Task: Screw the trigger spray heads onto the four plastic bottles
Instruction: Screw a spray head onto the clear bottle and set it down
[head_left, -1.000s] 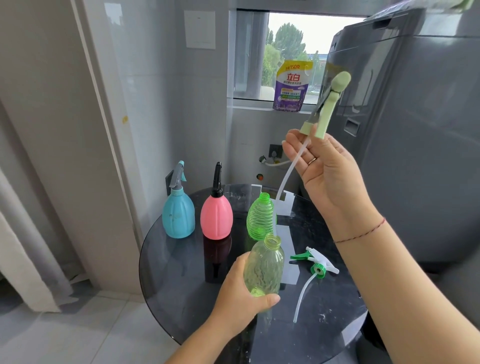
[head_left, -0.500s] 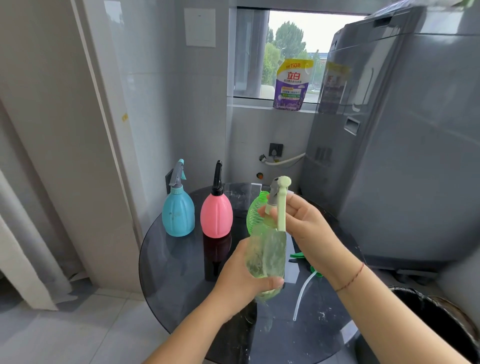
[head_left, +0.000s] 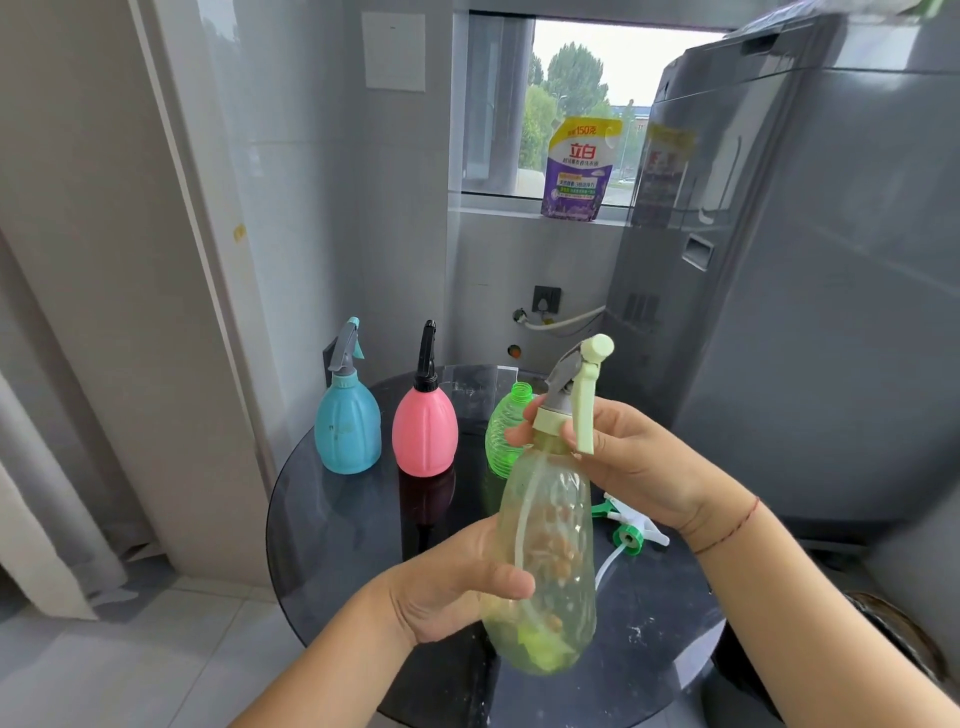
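Two hands up over the table (head_left: 332, 525): my left hand (head_left: 447, 587) wraps the clear bottle (head_left: 545, 561), right hand (head_left: 623, 457) pinches the pale head (head_left: 576, 395) at its neck. Blue bottle (head_left: 347, 426) and pink bottle (head_left: 425, 431) capped; green bottle (head_left: 506, 431) open, spare head (head_left: 631, 527) lying behind.

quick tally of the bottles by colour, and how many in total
blue bottle: 1
pink bottle: 1
green bottle: 1
pale clear bottle: 1
total: 4

free: table (head_left: 322, 545) front-L | blocked: rear bottles, washer (head_left: 831, 338) R
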